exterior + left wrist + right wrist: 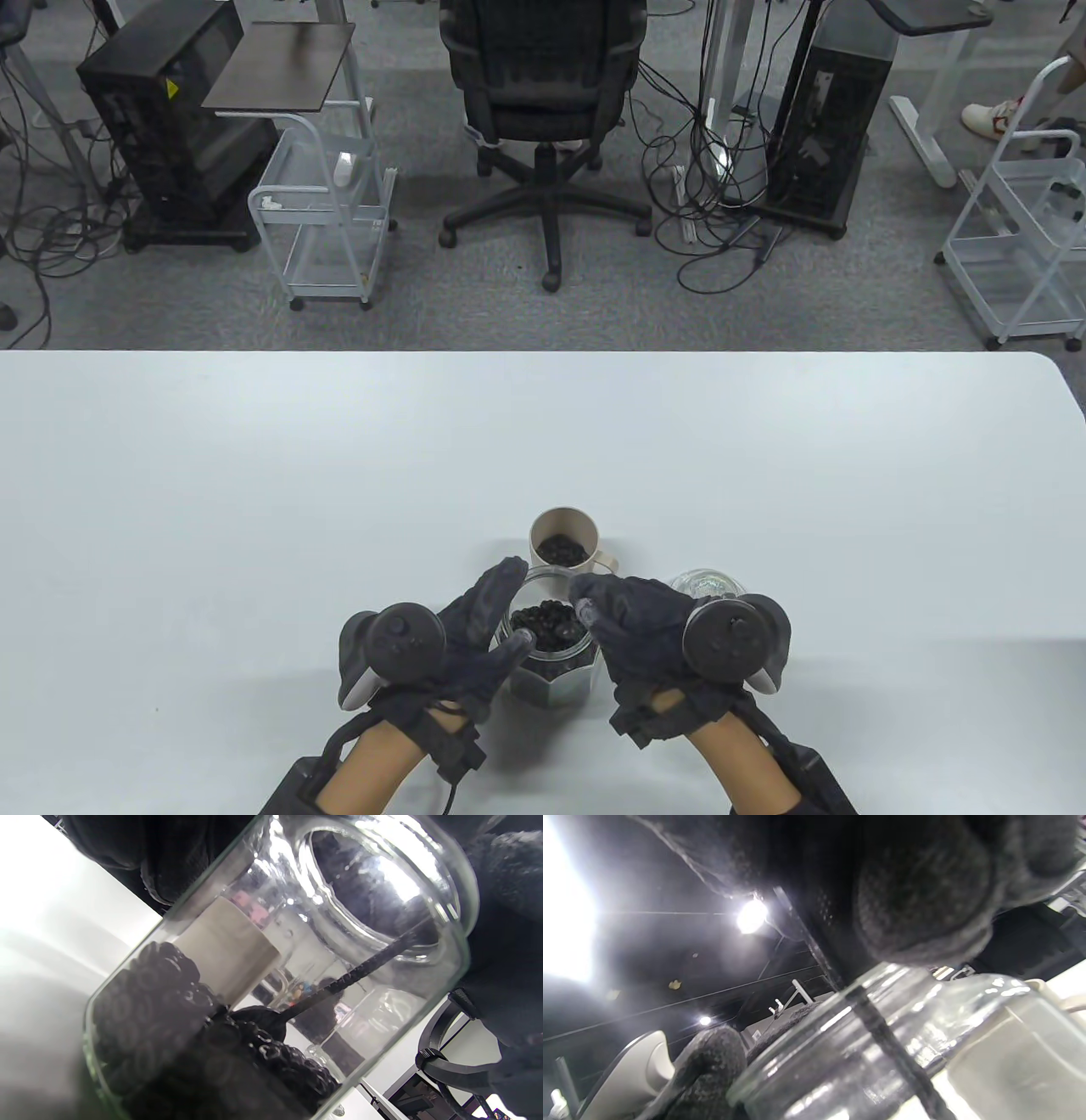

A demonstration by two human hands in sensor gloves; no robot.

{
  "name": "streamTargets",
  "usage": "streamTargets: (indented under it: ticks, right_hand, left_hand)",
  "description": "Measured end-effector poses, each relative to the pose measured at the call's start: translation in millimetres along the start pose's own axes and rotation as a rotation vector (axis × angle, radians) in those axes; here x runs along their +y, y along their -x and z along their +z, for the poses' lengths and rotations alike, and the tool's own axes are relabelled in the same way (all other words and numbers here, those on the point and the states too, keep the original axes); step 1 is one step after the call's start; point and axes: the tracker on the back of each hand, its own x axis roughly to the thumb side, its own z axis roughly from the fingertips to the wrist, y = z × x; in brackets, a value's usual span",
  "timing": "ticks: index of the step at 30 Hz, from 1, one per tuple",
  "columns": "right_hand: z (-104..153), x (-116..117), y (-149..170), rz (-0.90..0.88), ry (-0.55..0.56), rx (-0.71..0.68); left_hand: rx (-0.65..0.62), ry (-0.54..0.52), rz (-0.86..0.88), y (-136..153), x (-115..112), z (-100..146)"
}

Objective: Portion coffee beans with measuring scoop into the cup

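A glass jar (550, 658) of dark coffee beans (547, 624) stands near the table's front edge. My left hand (517, 603) grips it from the left, index finger behind it and thumb in front. My right hand (590, 607) hovers over the jar's right rim and pinches the black scoop handle (360, 971). The handle slants down through the jar mouth, and the scoop bowl (254, 1022) is sunk in the beans (161, 1018). A beige cup (562, 543) with beans in it stands just behind the jar. The right wrist view shows the handle (886, 1043) entering the jar (840, 1069).
A clear glass lid (708, 584) lies on the white table (254, 509) to the right of the jar, partly behind my right hand. Beyond the table's far edge are an office chair (543, 93), wire carts and computer towers on the floor.
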Motion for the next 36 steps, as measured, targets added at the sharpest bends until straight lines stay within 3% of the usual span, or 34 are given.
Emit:
streamTargets:
  ticks: [9, 19, 36]
  right_hand:
    - [5, -13, 22, -0.186, 0.155, 0.238]
    - [15, -14, 48, -0.391, 0.254, 0.476]
    - [29, -22, 77, -0.624, 0.389, 0.693]
  left_hand:
    - [0.001, 0.004, 0.002, 0, 0, 0]
    - [0.000, 0.003, 0.003, 0, 0, 0]
    - [0.000, 0.008, 0.001, -1, 0, 0]
